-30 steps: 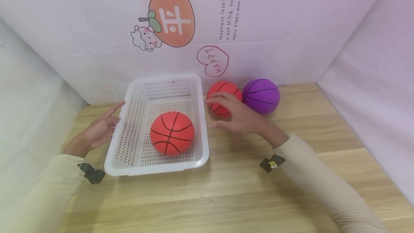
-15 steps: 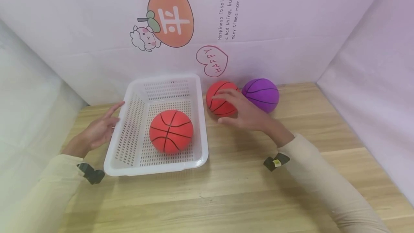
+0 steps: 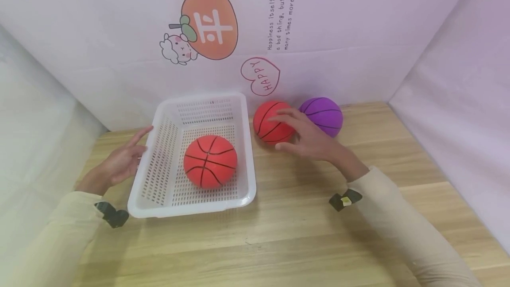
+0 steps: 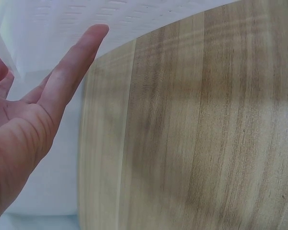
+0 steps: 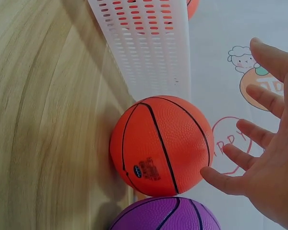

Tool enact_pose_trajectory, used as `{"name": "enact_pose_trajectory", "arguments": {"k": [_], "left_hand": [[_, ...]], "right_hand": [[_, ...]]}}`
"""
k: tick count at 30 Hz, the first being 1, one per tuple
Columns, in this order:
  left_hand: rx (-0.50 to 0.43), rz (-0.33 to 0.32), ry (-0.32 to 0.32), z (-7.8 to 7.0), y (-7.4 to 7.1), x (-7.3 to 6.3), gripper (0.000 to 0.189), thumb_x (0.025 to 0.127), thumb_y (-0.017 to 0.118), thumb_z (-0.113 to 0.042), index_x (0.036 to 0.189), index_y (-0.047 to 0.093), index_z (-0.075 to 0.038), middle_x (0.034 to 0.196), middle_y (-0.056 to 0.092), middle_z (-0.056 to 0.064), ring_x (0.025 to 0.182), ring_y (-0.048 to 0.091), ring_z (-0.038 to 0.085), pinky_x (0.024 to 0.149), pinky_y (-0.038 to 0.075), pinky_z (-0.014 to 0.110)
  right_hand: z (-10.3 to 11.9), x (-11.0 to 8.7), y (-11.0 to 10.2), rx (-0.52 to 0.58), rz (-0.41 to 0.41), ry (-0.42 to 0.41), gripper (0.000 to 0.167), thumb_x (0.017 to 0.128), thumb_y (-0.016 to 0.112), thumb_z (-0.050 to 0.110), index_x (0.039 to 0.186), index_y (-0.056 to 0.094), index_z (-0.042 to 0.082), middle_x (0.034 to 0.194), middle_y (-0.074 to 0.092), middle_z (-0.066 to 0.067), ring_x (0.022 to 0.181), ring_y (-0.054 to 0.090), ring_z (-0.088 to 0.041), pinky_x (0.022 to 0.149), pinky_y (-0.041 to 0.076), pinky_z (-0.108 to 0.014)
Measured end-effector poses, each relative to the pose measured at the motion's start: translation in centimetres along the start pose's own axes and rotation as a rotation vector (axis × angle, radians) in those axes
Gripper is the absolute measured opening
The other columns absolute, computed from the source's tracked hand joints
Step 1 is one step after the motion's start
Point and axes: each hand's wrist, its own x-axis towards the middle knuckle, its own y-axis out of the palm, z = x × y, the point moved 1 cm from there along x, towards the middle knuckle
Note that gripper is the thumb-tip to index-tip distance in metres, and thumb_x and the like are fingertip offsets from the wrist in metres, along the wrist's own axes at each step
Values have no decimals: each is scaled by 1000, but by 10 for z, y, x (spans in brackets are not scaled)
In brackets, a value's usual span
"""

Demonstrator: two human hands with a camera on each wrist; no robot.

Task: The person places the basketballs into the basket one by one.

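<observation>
A white plastic basket [image 3: 191, 211] holds one red toy basketball [image 3: 210, 161]. To the basket's right, a second red basketball [image 3: 264, 121] sits on the table beside a purple basketball [image 3: 324, 116]. My left hand [image 3: 121, 163] is at the basket's left side, its extended index finger along the rim. The right hand [image 3: 308, 138] hovers over the near right side of the second red ball, fingers spread and slightly bent. In the right wrist view those spread fingers [image 5: 221, 181] hold nothing, and one fingertip overlaps the edge of the red ball [image 5: 161, 143].
A white printed cloth wall [image 3: 338, 25] rises right behind the basket and balls. More white cloth [image 3: 458, 114] closes off the right and left sides. Bare wooden tabletop [image 3: 247, 251] stretches in front of the basket.
My right hand has moved to the right, from beside the basket rim to the right part of the second red ball. The ball in the basket has rolled slightly. My left hand stays put.
</observation>
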Motion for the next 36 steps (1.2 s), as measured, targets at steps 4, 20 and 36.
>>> {"name": "enact_pose_trajectory", "arguments": {"k": [4, 20, 36], "left_hand": [[-3, 4, 3, 0, 0, 0, 66, 110, 31, -10, 162, -4, -28, 127, 59, -6, 110, 64, 18, 86, 55, 40], [-12, 22, 27, 1, -4, -4, 67, 109, 33, -8, 162, -5, -27, 127, 61, -2, 109, 65, 22, 84, 56, 42], [-19, 46, 33, 1, -1, 0, 66, 109, 32, -8, 161, -6, -25, 129, 60, -2, 111, 64, 21, 85, 56, 42]], "right_hand": [[-4, -5, -3, -12, -10, 23, 67, 88, 75, 40, 146, 52, 16, 153, 36, -13, 140, 32, -30, 105, 37, -55], [-14, -11, -15, -43, -10, 52, 64, 90, 74, 34, 146, 50, 13, 152, 36, -17, 141, 30, -37, 111, 27, -60], [-28, -23, -31, -8, -101, 67, 66, 88, 76, 32, 146, 51, 13, 147, 45, -8, 139, 32, -29, 108, 29, -59]]}}
